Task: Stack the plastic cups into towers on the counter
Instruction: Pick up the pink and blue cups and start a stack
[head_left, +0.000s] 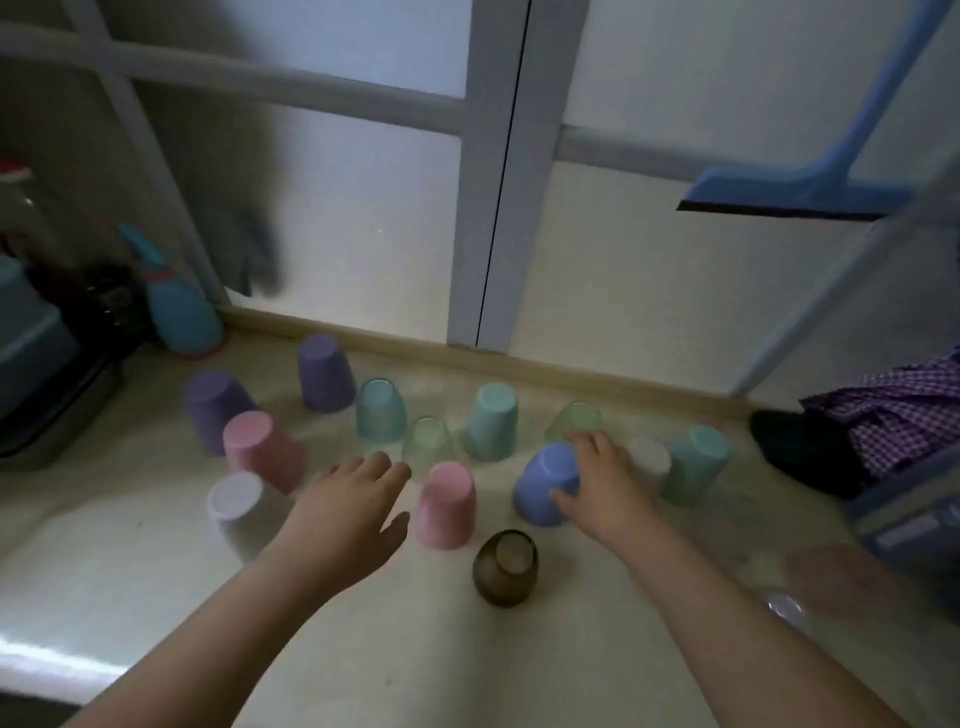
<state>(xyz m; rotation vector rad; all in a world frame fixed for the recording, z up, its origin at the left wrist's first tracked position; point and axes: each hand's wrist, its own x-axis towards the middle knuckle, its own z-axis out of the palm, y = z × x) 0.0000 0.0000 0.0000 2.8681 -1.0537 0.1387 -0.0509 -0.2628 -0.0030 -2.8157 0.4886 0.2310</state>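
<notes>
Several plastic cups stand upside down on the pale counter (156, 582). My right hand (597, 483) grips a blue cup (543, 483), which tilts to the left. My left hand (348, 499) hovers open beside a pink cup (448, 501), fingers spread, touching nothing. Around them stand two purple cups (324, 371) (213, 405), another pink cup (254, 447), a white cup (236, 506), teal cups (380, 410) (492, 421) (693, 462), clear green cups (427, 441) (574, 415), a small white cup (649, 460) behind my right hand, and a dark brown translucent cup (505, 566) nearest me.
A window frame (478, 208) rises behind the counter. A blue spray bottle (176, 306) and dark appliances (47, 364) stand at the left. A blue squeegee (795, 187) hangs upper right. Checked purple cloth (893, 410) lies at the right edge.
</notes>
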